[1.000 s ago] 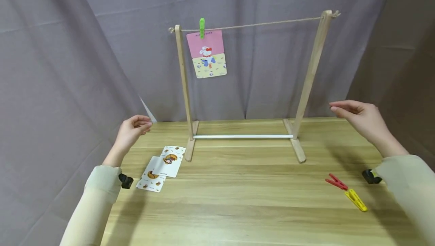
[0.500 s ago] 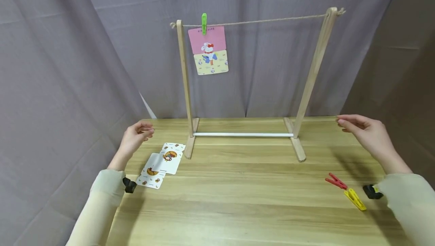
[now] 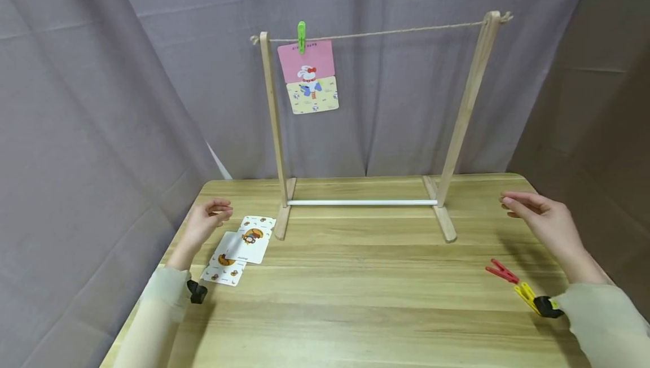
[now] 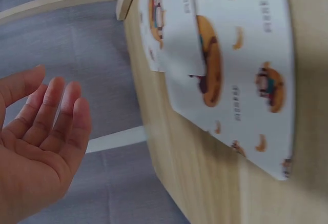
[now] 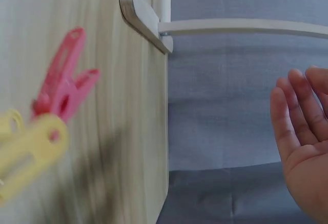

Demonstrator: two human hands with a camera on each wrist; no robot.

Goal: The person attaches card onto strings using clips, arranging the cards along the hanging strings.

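Note:
My left hand (image 3: 204, 222) hovers beside two overlapping white cards (image 3: 252, 239) printed with small cartoon monkeys and bananas. In the left wrist view its fingers (image 4: 54, 114) are loosely bent with nothing between them, and the cards (image 4: 230, 75) lie flat on the wood. Over the table's right side hangs my right hand (image 3: 544, 222), holding nothing, its fingers (image 5: 302, 111) relaxed. Below it, a red clothespin (image 3: 502, 271) and a yellow clothespin (image 3: 526, 296) lie end to end; the wrist camera partly covers the yellow one in the head view.
A wooden stand (image 3: 469, 103) with a string (image 3: 396, 32) across its top stands at the back. A green clothespin (image 3: 302, 38) holds a pink and yellow rabbit card (image 3: 310, 77) on the string's left end. A white rod (image 3: 360, 202) joins the stand's feet. Grey curtain (image 3: 365, 131) hangs behind.
Both hands have come down lower over the table, towards the cards on the left and the clothespins on the right. The cards, clothespins and stand have stayed in place.

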